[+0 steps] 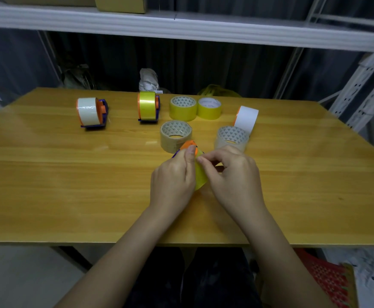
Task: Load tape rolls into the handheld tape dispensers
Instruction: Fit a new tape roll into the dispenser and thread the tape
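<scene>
Your left hand (pixel 173 174) curls round an orange-and-purple dispenser (pixel 188 146) near the middle of the wooden table (pixel 48 174), steadying it so it cannot turn; just right of it, your right hand (pixel 230 172) pinches at the yellow tape roll (pixel 200 177) seated between both hands, most likely working the free end forward towards the cutter, though the end itself is hidden behind your fingers. That roll stands on edge, its hole running left to right, and the dispenser's orange tip points away from you. Looking across the far side from left to right: a dispenser loaded with white tape (pixel 91 113) stands well apart at far left, then a dispenser loaded with yellow tape (pixel 148 107), both upright with their spindles lying left to right, set back probably as finished work. Next come two yellow rolls (pixel 182 107) touching, lying flat, hole upward; nearer you a tan roll (pixel 175 135) and a clear roll (pixel 231 137), also flat; and a white roll (pixel 247 117) on edge at far right, within easy reach for loading.
</scene>
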{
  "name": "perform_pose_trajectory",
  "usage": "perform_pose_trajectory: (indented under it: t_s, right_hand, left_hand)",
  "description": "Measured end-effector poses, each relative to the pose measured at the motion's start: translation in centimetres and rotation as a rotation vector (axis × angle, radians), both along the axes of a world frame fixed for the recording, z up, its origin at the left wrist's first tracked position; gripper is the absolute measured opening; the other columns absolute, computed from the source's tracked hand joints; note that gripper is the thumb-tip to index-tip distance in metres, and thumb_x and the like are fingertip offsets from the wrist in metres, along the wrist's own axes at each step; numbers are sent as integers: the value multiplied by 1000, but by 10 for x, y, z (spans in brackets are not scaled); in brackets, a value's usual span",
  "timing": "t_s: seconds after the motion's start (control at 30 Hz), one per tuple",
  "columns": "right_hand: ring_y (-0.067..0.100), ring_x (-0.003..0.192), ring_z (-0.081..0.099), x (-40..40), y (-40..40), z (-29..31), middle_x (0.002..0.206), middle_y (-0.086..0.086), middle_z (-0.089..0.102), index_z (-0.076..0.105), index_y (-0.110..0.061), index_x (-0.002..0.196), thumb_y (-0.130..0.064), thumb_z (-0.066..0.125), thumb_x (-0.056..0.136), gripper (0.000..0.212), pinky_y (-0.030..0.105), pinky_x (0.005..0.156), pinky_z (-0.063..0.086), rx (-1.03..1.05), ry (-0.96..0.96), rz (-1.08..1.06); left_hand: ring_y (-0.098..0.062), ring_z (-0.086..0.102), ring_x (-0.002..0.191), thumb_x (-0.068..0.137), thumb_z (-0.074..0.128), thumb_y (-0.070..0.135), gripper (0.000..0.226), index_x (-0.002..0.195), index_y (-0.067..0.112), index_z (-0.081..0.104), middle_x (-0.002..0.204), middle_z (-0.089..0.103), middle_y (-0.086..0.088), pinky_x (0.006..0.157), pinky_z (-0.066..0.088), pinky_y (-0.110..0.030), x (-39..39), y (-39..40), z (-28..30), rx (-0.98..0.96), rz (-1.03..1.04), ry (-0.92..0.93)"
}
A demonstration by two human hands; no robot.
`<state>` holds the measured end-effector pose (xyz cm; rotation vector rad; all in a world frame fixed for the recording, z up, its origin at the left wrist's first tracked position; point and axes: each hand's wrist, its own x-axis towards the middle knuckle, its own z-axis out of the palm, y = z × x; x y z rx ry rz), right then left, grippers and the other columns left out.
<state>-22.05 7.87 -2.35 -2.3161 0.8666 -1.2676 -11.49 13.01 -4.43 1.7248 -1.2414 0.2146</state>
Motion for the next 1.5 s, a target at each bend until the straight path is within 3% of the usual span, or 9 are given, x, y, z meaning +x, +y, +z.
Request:
perform_pose_trajectory:
  t_s: [0.33, 0.53, 0.73, 0.87, 0.93, 1.03, 1.13, 1.23, 1.5]
  right_hand:
    - [16, 62, 58, 8, 0, -5, 70, -2, 61, 67, -16, 70, -25, 64, 80, 15, 31, 56, 47, 24, -22, -52]
    - [9, 75, 63, -2, -7, 2, 78, -2, 70, 75, -16, 77, -14, 73, 83, 7, 25, 67, 52, 283, -113, 86]
    - [15, 63, 59, 3, -4, 5, 71, 0, 64, 73, -13, 74, -24, 65, 80, 15, 33, 54, 49, -47, 19, 25]
    - [17, 59, 57, 8, -1, 1, 68, 0, 62, 68, -13, 70, -24, 63, 80, 15, 32, 52, 47, -51, 26, -28]
    - [12, 59, 57, 8, -5, 0, 67, -4, 62, 67, -16, 68, -22, 67, 82, 15, 29, 54, 45, 45, 7, -47]
    - [0, 65, 60, 2, -13, 5, 66, -12, 67, 72, -22, 72, -16, 73, 84, 13, 17, 63, 47, 419, -139, 104]
    - [6, 73, 63, 0, -8, 4, 75, -8, 69, 77, -19, 77, -19, 76, 81, 4, 23, 66, 51, 276, -93, 93]
    - [12, 68, 61, 3, 1, 1, 76, -3, 67, 77, -16, 79, -26, 69, 80, 14, 34, 59, 52, 63, -14, 37]
    - [14, 63, 58, 10, 2, -4, 70, -2, 63, 71, -15, 70, -25, 65, 79, 15, 29, 58, 47, 69, -56, -24]
  left_hand:
    - [-36, 56, 50, 96, 23, 40, 55, 82, 5, 63, 56, 60, -12, 46, 29, -29, 1, 0, -3, -10, 7, -25]
    - [-39, 56, 53, 95, 22, 44, 56, 81, 6, 60, 57, 58, -14, 46, 33, -34, 5, 0, -2, -3, -18, 21]
    - [-39, 58, 57, 93, 18, 47, 61, 86, 6, 62, 61, 61, -15, 47, 39, -38, 7, -1, 1, -14, -24, 6]
    - [-39, 57, 55, 94, 20, 44, 58, 85, 5, 62, 60, 61, -16, 45, 36, -36, 6, 0, -3, -14, -13, -18]
    - [-39, 56, 52, 95, 22, 42, 55, 80, 6, 60, 57, 59, -15, 45, 31, -31, 5, 1, -4, -15, 6, -26]
    - [-39, 57, 54, 95, 20, 44, 58, 83, 5, 61, 58, 60, -15, 44, 39, -39, 6, 1, -5, -6, -19, 11]
    - [-39, 57, 55, 94, 19, 46, 59, 84, 6, 61, 60, 60, -15, 45, 40, -40, 8, 1, -4, -12, -28, 15]
    - [-40, 57, 56, 94, 19, 46, 59, 86, 6, 61, 61, 60, -17, 45, 41, -40, 7, 0, -2, -15, -27, 13]
    - [-38, 57, 51, 95, 23, 39, 55, 84, 3, 63, 57, 60, -14, 45, 32, -31, 4, 1, -4, -20, 4, -32]
